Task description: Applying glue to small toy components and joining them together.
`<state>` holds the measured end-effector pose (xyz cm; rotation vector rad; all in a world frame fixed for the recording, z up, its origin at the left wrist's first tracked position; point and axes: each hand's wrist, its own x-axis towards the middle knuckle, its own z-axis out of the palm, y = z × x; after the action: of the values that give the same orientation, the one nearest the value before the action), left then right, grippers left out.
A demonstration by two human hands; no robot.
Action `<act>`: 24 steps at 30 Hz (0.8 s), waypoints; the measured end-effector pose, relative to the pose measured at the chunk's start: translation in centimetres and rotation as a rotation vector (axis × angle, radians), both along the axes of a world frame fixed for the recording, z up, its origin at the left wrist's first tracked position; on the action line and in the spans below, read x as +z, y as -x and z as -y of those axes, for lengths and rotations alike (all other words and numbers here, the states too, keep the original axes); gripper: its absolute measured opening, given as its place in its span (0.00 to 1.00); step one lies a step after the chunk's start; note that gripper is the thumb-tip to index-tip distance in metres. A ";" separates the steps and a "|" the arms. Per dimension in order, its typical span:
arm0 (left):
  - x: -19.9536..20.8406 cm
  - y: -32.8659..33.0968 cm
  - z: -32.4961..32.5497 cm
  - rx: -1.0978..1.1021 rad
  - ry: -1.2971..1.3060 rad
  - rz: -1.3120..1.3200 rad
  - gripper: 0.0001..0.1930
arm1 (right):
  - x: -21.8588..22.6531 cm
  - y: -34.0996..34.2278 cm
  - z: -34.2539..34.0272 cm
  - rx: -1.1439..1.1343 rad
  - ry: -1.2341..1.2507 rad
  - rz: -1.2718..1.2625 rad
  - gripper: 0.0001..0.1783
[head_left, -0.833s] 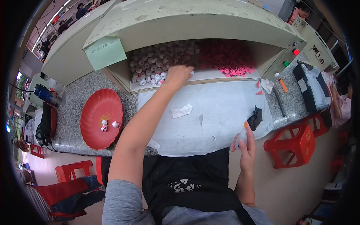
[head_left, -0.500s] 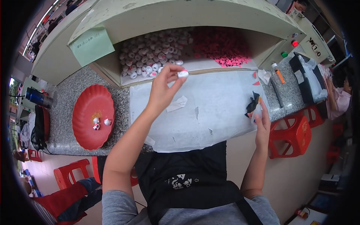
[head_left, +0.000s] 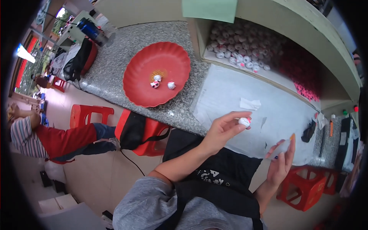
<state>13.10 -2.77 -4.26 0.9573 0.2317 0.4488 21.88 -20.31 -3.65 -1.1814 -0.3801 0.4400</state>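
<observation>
Over the white paper sheet (head_left: pixel 226 88), my left hand (head_left: pixel 220 132) pinches a small rounded white piece (head_left: pixel 244 122) with a bit of pink on it between thumb and fingers. My right hand (head_left: pixel 281 168) is wrapped round a small translucent squeeze bottle (head_left: pixel 281 148) with an orange tip pointing up, to the right of the piece and apart from it. A torn scrap of white paper (head_left: pixel 250 104) lies just beyond my left hand. To the left, a red scalloped plate (head_left: pixel 132 63) holds a few similar white pieces (head_left: pixel 171 85).
In the shelf opening lie a heap of white pieces (head_left: pixel 237 48) and many pink bits (head_left: pixel 306 91). A crumpled black scrap (head_left: pixel 308 131) and an orange tube (head_left: pixel 331 128) are at right. Red stools (head_left: pixel 304 188) stand below. A person in striped sleeves (head_left: pixel 23 134) is at far left.
The view has swung left, so the plate sits nearer the middle. My left hand has come lower and closer to my right with the white piece. The bottle has moved away from the black scrap.
</observation>
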 end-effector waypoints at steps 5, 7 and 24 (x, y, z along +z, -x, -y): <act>0.5 0.6 -0.6 0.013 0.049 0.042 0.17 | 0.7 0.3 -1.8 0.051 -0.028 0.073 0.24; 0.0 0.5 -0.5 -0.024 0.074 0.053 0.17 | 0.7 0.2 -2.5 0.021 -0.035 0.087 0.21; -0.4 0.8 0.2 0.057 0.101 0.115 0.16 | 1.4 1.5 -5.0 -0.132 -0.375 -0.216 0.17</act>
<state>12.30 -2.96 -4.69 0.8245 0.1759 0.5381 20.39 -15.35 -2.21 -0.7799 -0.1846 0.3581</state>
